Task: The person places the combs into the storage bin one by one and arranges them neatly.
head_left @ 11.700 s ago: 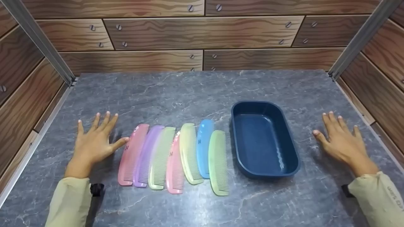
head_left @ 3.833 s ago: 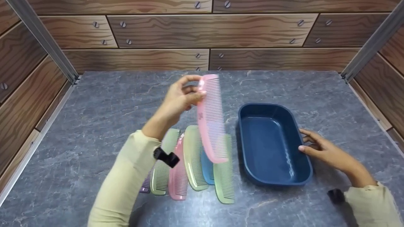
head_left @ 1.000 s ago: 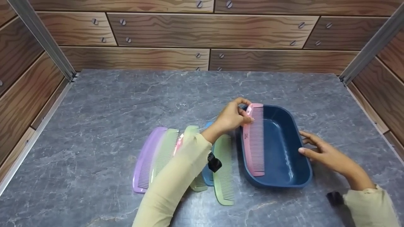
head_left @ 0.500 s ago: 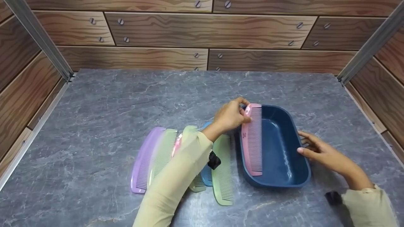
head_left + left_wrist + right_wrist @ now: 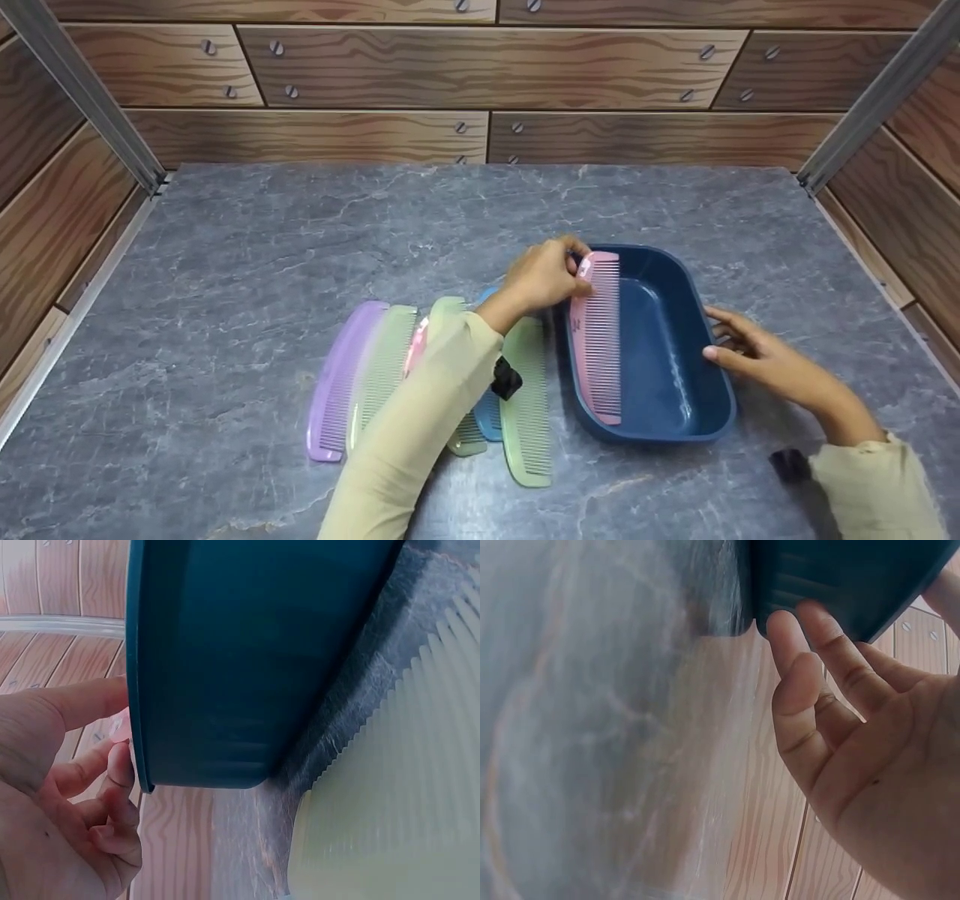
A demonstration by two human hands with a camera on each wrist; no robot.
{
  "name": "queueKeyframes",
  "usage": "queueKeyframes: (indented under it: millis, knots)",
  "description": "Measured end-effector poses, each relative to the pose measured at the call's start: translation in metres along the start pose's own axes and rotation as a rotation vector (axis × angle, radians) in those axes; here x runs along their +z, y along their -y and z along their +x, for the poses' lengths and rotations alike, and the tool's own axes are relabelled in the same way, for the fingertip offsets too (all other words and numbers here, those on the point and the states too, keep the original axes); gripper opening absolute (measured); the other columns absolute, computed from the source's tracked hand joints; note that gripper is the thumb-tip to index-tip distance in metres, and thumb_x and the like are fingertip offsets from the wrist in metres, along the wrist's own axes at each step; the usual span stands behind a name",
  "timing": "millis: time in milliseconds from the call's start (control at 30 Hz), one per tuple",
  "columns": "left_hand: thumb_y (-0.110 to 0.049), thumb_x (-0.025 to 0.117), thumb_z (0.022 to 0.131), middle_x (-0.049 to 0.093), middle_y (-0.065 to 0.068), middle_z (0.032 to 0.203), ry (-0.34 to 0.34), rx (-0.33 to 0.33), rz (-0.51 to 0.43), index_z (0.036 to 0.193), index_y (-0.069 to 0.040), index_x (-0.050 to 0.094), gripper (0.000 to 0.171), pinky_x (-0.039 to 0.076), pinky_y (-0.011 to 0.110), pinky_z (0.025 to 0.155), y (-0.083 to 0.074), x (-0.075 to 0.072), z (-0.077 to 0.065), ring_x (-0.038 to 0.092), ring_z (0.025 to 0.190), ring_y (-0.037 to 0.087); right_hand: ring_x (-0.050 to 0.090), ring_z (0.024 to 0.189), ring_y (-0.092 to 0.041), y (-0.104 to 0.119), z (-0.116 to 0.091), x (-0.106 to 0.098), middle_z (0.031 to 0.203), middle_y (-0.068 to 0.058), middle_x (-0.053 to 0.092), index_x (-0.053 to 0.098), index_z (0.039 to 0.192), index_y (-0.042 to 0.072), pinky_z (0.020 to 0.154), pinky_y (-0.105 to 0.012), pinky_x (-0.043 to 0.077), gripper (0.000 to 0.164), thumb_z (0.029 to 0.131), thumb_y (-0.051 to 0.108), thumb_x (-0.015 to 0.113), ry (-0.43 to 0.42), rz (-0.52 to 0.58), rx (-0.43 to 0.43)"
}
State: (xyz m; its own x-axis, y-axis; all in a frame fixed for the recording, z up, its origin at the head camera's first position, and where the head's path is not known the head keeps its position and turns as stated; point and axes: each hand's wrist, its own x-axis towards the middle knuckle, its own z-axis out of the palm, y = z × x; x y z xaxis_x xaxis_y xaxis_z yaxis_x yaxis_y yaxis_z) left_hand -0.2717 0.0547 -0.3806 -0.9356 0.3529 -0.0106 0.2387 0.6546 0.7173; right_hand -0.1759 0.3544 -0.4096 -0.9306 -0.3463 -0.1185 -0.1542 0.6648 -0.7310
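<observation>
My left hand (image 5: pixel 544 277) pinches a pink comb (image 5: pixel 599 352) near its upper end, between thumb and fingers. The comb lies lengthwise along the left inner side of a dark blue tray (image 5: pixel 660 437), teeth facing right. In the left wrist view, only a sliver of pink shows between the fingertips at the tray rim (image 5: pixel 138 660). My right hand (image 5: pixel 780 367) holds the tray's right side, thumb at the rim and fingers against the outer wall, as the right wrist view also shows. Whether the comb touches the tray's floor I cannot tell.
Left of the tray lies a row of combs: a purple one (image 5: pixel 343 390), a green one (image 5: pixel 382 364), a pink one (image 5: pixel 417 343), a yellow-green one (image 5: pixel 448 306), a blue one (image 5: pixel 490 421) and a light green one (image 5: pixel 527 420). My left sleeve (image 5: pixel 420 420) partly covers the row.
The pink comb first lay at the row's left end; my left hand lifted it and brought it into the tray. My right hand moved to the tray. Over the last second, little has moved.
</observation>
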Motion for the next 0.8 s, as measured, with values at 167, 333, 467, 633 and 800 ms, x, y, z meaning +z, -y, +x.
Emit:
queueKeyframes:
  millis: [167,333,467,633,800]
  knots:
    - [-0.031,0.078,0.069,0.056,-0.008,0.079,0.004,-0.013,0.041,0.108,-0.025,0.062,0.042,0.037,0.023,0.060,0.0003,-0.0002,0.0014,0.051,0.070,0.009,0.053,0.093,0.003,0.0002,-0.0005,-0.0009,0.119,-0.011,0.047,0.025,0.144,0.005,0.075,-0.022,0.050,0.057,0.095,0.020,0.050,-0.001,0.000,-0.005]
    - [-0.035,0.078,0.068,0.065,-0.005,0.094,-0.009,-0.031,0.109,0.108,-0.027,0.063,0.044,0.045,0.029,0.070,0.0019,-0.0002,0.0037,0.056,0.083,0.012,0.051,0.092,0.004,0.0010,0.0015,-0.0016,0.122,-0.013,0.046,0.024,0.144,0.004,0.073,-0.021,0.048,0.057,0.095,0.018,0.050,-0.001,-0.010,-0.010]
    - [-0.036,0.078,0.068,0.067,-0.004,0.102,-0.002,-0.039,0.130,0.107,-0.028,0.063,0.043,0.047,0.031,0.075,0.0047,0.0008,0.0042,0.058,0.088,0.014,0.051,0.091,0.003,-0.0001,0.0022,-0.0006,0.124,-0.017,0.044,0.023,0.144,0.003,0.073,-0.021,0.048,0.057,0.095,0.016,0.050,0.010,-0.002,-0.020]
    - [-0.036,0.077,0.068,0.066,-0.004,0.104,-0.007,-0.044,0.141,0.106,-0.028,0.063,0.042,0.047,0.032,0.076,0.0064,0.0007,0.0047,0.058,0.089,0.014,0.052,0.092,0.003,0.0005,0.0023,-0.0003,0.123,-0.014,0.045,0.025,0.143,0.004,0.073,-0.020,0.048,0.056,0.095,0.017,0.050,-0.006,-0.009,-0.016]
    - [-0.038,0.078,0.068,0.065,-0.005,0.105,0.006,-0.053,0.144,0.106,-0.028,0.063,0.042,0.046,0.032,0.077,0.0080,0.0014,0.0046,0.058,0.091,0.014,0.052,0.092,0.002,-0.0004,0.0010,0.0006,0.119,-0.009,0.047,0.026,0.143,0.004,0.074,-0.021,0.049,0.056,0.095,0.018,0.050,-0.010,-0.011,-0.019]
